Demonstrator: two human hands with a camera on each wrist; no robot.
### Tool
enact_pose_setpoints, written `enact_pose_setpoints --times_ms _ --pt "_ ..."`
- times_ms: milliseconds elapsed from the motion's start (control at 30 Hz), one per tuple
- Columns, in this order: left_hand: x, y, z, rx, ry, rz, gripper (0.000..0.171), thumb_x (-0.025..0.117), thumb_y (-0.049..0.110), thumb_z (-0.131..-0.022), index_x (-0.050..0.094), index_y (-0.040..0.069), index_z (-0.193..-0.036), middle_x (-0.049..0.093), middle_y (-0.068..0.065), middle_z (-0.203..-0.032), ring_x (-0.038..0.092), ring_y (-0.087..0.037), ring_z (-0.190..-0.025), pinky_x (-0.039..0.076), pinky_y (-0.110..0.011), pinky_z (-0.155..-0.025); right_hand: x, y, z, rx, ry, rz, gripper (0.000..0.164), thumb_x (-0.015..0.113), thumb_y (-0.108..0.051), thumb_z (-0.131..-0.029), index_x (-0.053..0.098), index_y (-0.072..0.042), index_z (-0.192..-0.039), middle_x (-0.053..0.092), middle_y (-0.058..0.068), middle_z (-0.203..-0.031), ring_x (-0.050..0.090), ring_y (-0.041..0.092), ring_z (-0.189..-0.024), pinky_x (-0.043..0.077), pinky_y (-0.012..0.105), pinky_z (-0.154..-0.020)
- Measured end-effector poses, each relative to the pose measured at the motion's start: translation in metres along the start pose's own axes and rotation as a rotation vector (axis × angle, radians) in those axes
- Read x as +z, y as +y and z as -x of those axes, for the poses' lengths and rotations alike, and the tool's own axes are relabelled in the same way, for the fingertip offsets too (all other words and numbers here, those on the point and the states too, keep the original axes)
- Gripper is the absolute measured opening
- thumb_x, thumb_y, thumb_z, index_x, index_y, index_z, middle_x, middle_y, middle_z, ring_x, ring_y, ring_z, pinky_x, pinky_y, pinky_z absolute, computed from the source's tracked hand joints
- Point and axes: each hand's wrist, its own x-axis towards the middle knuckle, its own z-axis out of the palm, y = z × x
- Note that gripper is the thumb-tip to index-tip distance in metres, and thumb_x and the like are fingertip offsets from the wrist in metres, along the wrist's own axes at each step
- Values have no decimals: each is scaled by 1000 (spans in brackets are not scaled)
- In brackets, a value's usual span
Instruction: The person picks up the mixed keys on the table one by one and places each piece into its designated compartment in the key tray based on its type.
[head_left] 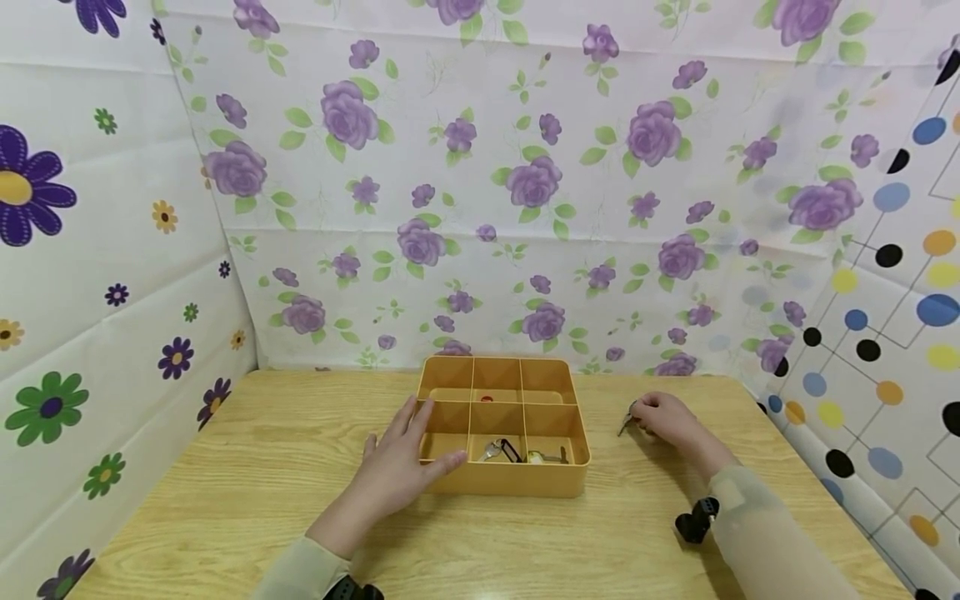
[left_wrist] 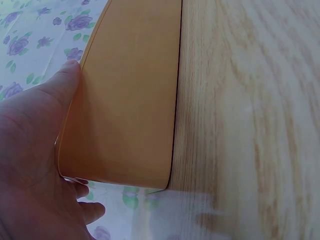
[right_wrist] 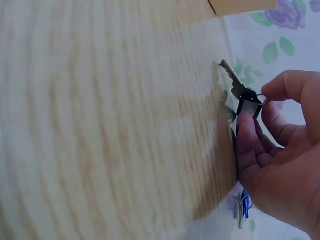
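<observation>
Pale wood-grain table [head_left: 247, 467], smooth and matte, boxed in by floral printed cloth [head_left: 525, 183] on three sides (dots and lines on the right panel). Near the back edge, a rectangular orange plastic organizer tray [head_left: 517, 482] with rounded corners and six compartments, small metal items lying in the front middle and right cells; left hand [head_left: 401, 467] laid flat against its front-left corner, fingers nearly straight and spread over the rim. Just right of the tray, right hand [head_left: 671, 421] curled, thumb and fingertips [right_wrist: 246, 131] pinching a small bunch of metal keys [right_wrist: 239, 96] touching the tabletop.
</observation>
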Motion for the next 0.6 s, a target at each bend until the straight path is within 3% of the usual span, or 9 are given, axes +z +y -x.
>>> enact_pose_setpoints --times_ms 267,600 --pt "-1 0 1 -1 -7 -6 110 60 82 -98 20 19 -179 9 -17 -184 30 -51 -161 7 -88 -119 -3 3 0 0 -9 -119 18 57 -19 -112 60 -2 -108 57 4 -94 52 20 -84 47 31 -70" --pt "-1 1 1 -5 -7 6 108 62 80 -99 23 18 -178 9 -17 -184 31 -52 -160 9 -88 -119 -6 5 9 -18 24 -100 19 65 -18 -111 61 0 -113 64 11 -110 58 24 -93 48 34 -74"
